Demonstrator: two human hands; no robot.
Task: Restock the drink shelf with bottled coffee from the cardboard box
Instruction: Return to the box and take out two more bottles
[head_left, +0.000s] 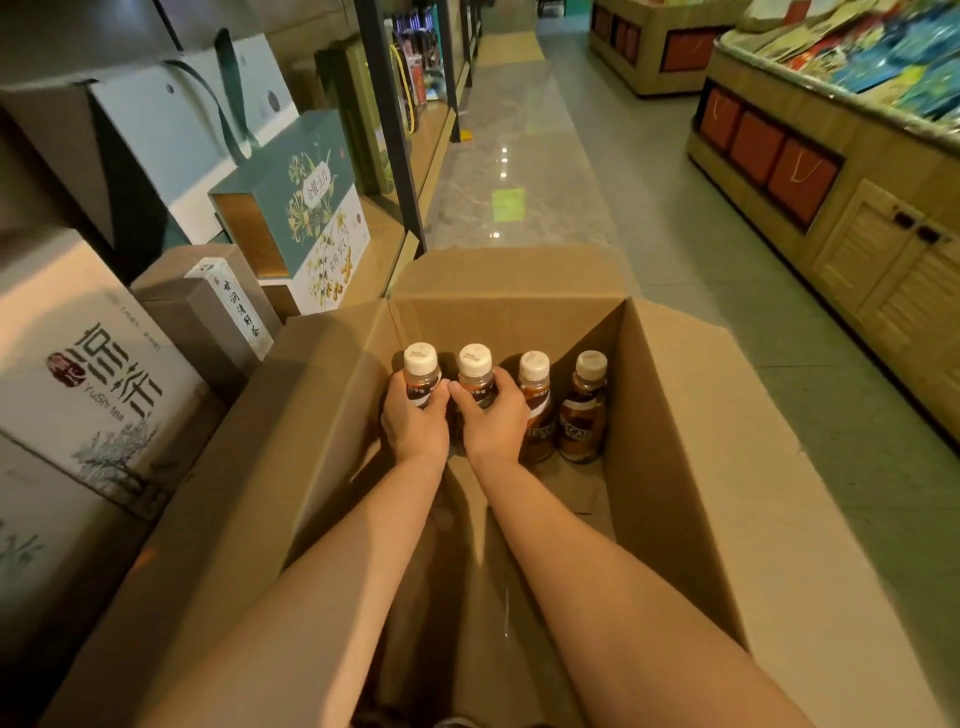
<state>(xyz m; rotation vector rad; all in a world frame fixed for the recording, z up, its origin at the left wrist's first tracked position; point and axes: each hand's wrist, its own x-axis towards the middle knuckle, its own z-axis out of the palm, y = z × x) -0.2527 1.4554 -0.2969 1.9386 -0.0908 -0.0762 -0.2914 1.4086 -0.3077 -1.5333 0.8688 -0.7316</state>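
An open cardboard box stands on the shop floor below me. Along its far wall stands a row of brown coffee bottles with white caps. My left hand grips the leftmost bottle around its body. My right hand grips the second bottle beside it. Two more bottles stand upright and untouched to the right. Both of my forearms reach down into the box. The lower halves of the gripped bottles are hidden by my hands.
Tea gift boxes and cartons crowd the low shelf on the left. A dark metal shelf post rises beyond the box. The tiled aisle runs ahead. A wooden display counter lines the right side.
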